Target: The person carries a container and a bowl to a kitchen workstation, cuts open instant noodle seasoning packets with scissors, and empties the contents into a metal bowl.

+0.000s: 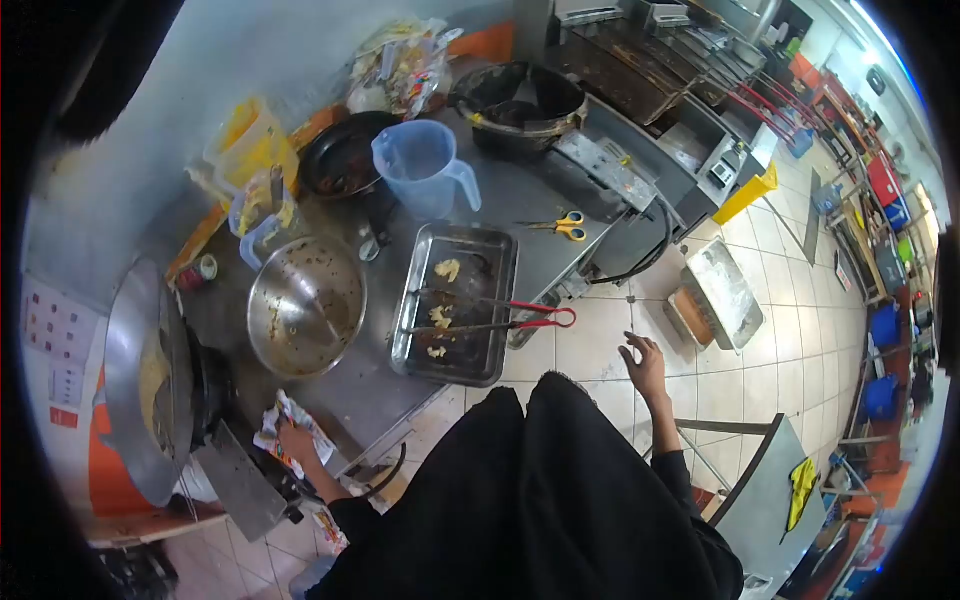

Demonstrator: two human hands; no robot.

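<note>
My left hand (297, 443) is on a crumpled white cloth or wrapper with coloured print (290, 425), at the steel table's near edge; its fingers seem closed on it. Over the tiled floor my right hand (646, 364) hangs with fingers apart, holding nothing. A steel mixing bowl (307, 310) with brown specks stands just beyond my left hand. To the right of the bowl, a metal tray (455, 350) holds several pale scraps of food. Tongs with red handles (540, 314) lie across this tray, their handle end sticking out over its right rim.
A clear measuring jug (420, 170), a dark frying pan (345, 155) and a black tub (520, 105) stand farther back. Scissors (568, 226) lie near the table's right edge. A large wok (148, 380) is at the left, and a metal container (725, 295) sits on the floor.
</note>
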